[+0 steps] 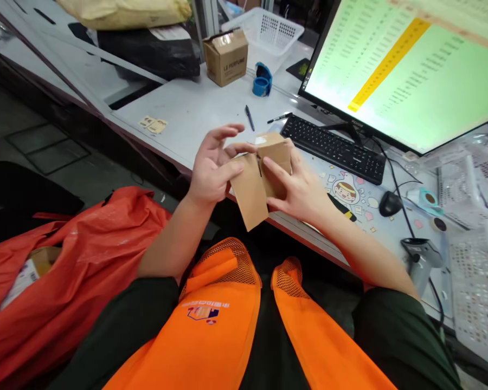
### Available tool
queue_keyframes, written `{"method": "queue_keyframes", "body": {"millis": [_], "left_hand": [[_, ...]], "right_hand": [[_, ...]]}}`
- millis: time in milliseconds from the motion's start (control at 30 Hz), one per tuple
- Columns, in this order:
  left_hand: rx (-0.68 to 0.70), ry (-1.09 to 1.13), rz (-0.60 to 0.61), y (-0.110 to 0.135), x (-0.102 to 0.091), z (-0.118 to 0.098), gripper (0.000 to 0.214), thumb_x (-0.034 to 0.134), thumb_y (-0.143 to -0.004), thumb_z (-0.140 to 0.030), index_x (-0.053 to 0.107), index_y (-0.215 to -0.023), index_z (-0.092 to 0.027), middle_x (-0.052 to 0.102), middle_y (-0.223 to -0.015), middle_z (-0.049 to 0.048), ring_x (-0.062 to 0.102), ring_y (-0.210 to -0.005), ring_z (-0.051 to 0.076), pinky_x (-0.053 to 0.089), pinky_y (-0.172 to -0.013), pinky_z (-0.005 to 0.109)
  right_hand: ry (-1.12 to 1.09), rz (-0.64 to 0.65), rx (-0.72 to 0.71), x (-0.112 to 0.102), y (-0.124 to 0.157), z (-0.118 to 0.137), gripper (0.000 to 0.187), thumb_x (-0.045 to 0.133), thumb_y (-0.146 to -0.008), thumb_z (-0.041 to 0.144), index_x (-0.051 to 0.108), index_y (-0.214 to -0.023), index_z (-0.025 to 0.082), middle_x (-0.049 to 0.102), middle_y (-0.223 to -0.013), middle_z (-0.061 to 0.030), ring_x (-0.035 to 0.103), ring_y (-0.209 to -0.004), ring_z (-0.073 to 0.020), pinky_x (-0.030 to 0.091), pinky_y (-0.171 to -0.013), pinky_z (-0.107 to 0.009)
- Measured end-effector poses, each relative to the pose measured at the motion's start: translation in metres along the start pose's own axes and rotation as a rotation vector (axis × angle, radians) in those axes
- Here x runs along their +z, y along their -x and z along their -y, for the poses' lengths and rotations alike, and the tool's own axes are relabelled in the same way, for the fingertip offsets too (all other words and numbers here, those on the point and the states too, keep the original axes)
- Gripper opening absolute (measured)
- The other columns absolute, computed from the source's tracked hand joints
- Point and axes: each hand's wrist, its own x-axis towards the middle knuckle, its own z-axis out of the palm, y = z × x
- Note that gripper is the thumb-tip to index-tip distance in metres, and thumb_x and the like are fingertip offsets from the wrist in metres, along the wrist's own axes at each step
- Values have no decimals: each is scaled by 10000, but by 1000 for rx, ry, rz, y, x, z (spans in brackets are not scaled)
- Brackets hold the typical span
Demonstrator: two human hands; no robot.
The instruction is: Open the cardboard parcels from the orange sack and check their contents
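1. Above the near edge of the surface (195, 116), a small cardboard box (264, 173) is held in the air between both hands, just in front of the keyboard (333, 149).
2. The left hand (211, 173) is set against the box's left side, the thumb pressed on the hanging flap while the other fingers are spread and lifted clear.
3. The right hand (299, 187) is wrapped round the right side, fingers closed on the body of the box.
4. The box is judged light and fairly stiff in its walls, but the open flap is thin and would be bent or creased easily.
5. The cardboard looks matt and dry, so little slipping is expected.
6. A hold is best taken on the two opposite walls near the corners, where the board is stiffest, not on the loose flap.
7. Whether anything lies inside cannot be told.
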Motion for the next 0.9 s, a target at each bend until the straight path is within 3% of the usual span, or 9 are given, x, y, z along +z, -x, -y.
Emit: {"method": "queue_keyframes", "body": {"millis": [133, 233, 400, 533, 667, 767, 900], "left_hand": [[-150, 104, 320, -49, 26, -3, 627, 953, -639, -145, 710, -1203, -273, 666, -1412, 61, 757, -1168, 327, 675, -970, 463], [-272, 158, 440, -62, 35, 8, 624, 931, -641, -119, 722, -1212, -255, 679, -1424, 78, 752, -1195, 324, 665, -1012, 454], [-445, 274, 338, -64, 27, 43, 477, 866, -720, -164, 711, -1160, -260, 705, -1398, 70, 698, -1319, 292, 608, -1119, 441], [-450, 306, 280, -65, 26, 64, 359, 924, -740, -261, 681, -1004, -253, 726, -1358, 45, 689, -1326, 295, 621, -1092, 475], [-351, 185, 245, -72, 21, 70, 509, 1028, -679, -393, 666, -1015, -269, 758, -1268, 22, 717, -1267, 294, 625, -1067, 495], [-225, 72, 180, -84, 5, 78, 603, 1045, -669, -452, 659, -1087, -254, 761, -1229, -5, 722, -1235, 247, 589, -1088, 447], [-129, -92, 136, -86, -15, 102, 566, 869, -898, -530, 616, -1289, -209, 705, -1363, -4, 577, -1456, 197, 439, -1207, 378]], "right_hand": [[-84, -20, 249, -10, 9, -4, 1058, 775, -888, 278, 192, -1771, 312, -2, -1850, -150, 356, -1616, -503, 538, -1150, -694], [-128, 2, 288, -7, 18, -11, 964, 704, -907, 221, 257, -1756, 307, -27, -1854, -134, 398, -1609, -457, 535, -1182, -630], [-142, -28, 282, -7, 12, -8, 817, 717, -944, 305, 390, -1693, 309, -45, -1856, -105, 468, -1568, -434, 494, -1225, -625], [-168, -22, 348, -13, -1, -3, 751, 762, -884, 320, 473, -1570, 225, 58, -1839, -173, 460, -1571, -429, 536, -1179, -594], [-316, -115, 367, -16, 2, -15, 619, 564, -879, 200, 450, -1486, 167, 356, -1737, -217, 388, -1622, -366, 531, -1171, -549], [-420, -242, 386, -11, 12, -29, 635, 409, -847, 121, 450, -1479, 164, 564, -1584, -171, 535, -1498, -305, 522, -1176, -534], [-411, -297, 384, 1, 17, -40, 553, 370, -850, 145, 676, -1308, 194, 720, -1351, -107, 652, -1284, -291, 508, -1182, -547]]}}
